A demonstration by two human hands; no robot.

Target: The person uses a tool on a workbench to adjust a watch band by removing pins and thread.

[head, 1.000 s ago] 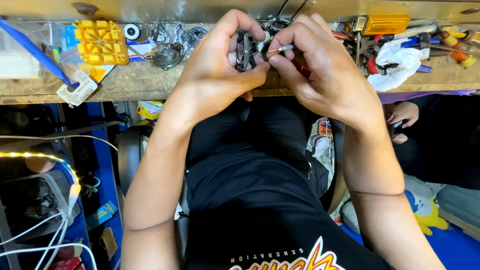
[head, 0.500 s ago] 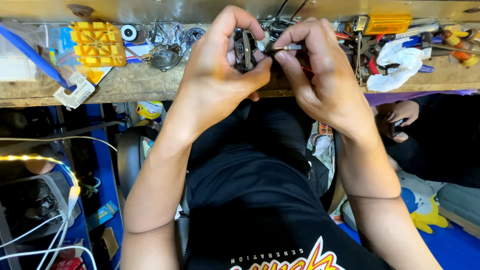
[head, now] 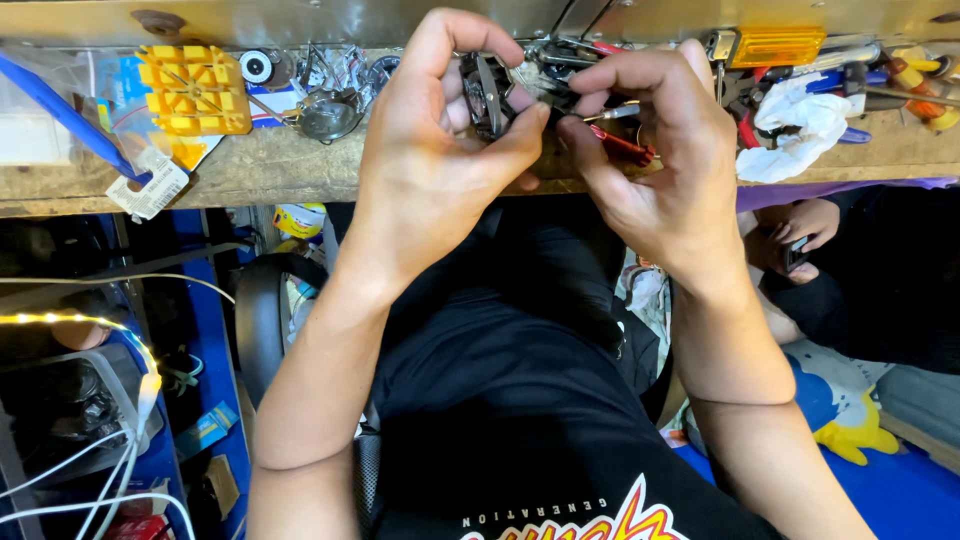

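Dark metal, small and layered like a watch case or clasp part, the held piece (head: pixel 487 95) sits pinched between the thumb and curled fingers of the left hand (head: pixel 440 150), raised just above the near edge of the worn wooden workbench (head: pixel 270 170). Its flat faces stand on edge, so its long axis runs near to far, with the thin side turned toward the right hand (head: pixel 650 170).

That right hand is closed around a slim red-handled tool with a metal tip (head: pixel 622 143), probably a fine screwdriver, though most of it is hidden by the fingers. The tool lies roughly left to right, its tip pointing left at the dark piece, almost touching it; whether they actually meet I cannot tell. Both hands sit close together, fingertips nearly meeting, the left clamped on the piece and the right on the tool.

Farther left on the bench rests a yellow plastic block with a grid of pegs (head: pixel 195 90), and beside it a small shiny metal cup (head: pixel 325 115). To the right lies a crumpled white cloth (head: pixel 800 125). At the far right another person's hand (head: pixel 795 235) holds a small dark object.
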